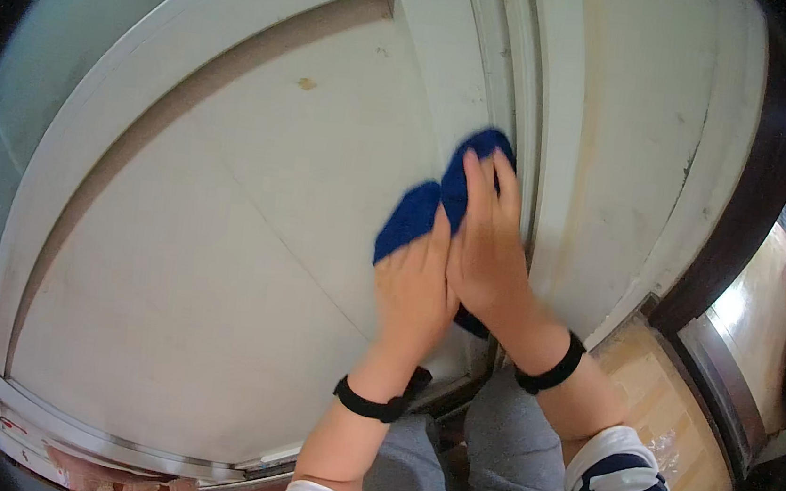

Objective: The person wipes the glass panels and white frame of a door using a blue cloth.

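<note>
A dark blue cloth (408, 220) lies bunched against a white recessed panel (238, 230), near its right-hand frame. My left hand (417, 290) presses on its lower left part, fingers close together. Beside it and slightly higher, my right hand (492, 248) rests on the upper part of the cloth, with fingertips over the blue fabric. The two hands touch along their inner sides. A darker bit of cloth shows under my right palm. Black bands circle both wrists. Whether the blue fabric is one piece or two cannot be told.
Right of the panel run white moulding (558, 155) and a dark brown frame (746, 187). Wood-look flooring (663, 392) with crumpled clear plastic (664, 449) lies at lower right. Torn brownish material (149, 490) lines the bottom left edge. Another person is partly visible at far right.
</note>
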`<state>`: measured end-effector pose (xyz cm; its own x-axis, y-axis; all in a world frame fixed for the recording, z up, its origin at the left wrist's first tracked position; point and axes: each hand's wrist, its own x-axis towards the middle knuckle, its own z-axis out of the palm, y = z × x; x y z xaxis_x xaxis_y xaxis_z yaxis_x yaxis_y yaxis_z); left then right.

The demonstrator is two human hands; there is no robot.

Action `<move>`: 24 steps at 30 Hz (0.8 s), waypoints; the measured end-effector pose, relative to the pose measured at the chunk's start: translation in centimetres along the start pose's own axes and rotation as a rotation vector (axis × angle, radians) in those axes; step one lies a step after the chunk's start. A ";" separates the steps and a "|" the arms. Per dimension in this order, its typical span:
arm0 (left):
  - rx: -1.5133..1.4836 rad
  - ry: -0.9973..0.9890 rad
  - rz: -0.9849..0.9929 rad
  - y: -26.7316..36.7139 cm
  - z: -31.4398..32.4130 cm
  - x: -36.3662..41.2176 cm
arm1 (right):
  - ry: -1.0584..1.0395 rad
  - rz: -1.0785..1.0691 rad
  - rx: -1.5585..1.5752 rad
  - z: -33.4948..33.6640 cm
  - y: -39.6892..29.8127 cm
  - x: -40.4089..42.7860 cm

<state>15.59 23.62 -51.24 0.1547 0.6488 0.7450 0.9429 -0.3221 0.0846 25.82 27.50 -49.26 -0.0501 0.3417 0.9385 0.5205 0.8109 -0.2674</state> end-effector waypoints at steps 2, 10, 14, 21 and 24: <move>0.002 0.118 0.063 0.9 -1.3 2.6 | 0.013 -0.014 0.000 -0.9 0.3 3.1; 0.007 0.023 0.087 0.4 -2.0 3.1 | 0.028 -0.054 -0.103 -1.1 0.6 2.7; 0.079 -0.024 0.092 0.4 -0.9 1.8 | -0.061 -0.003 -0.082 -1.0 0.8 1.3; 0.083 0.185 0.133 1.2 -3.0 6.3 | 0.085 -0.263 -0.065 -2.2 0.6 7.0; 0.114 0.081 0.088 0.8 -2.6 4.4 | 0.035 -0.227 -0.137 -2.3 0.1 4.9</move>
<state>16.31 24.42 -46.15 0.2184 0.5625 0.7974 0.9547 -0.2923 -0.0553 27.56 28.20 -44.20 -0.1505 0.1399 0.9787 0.6096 0.7924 -0.0196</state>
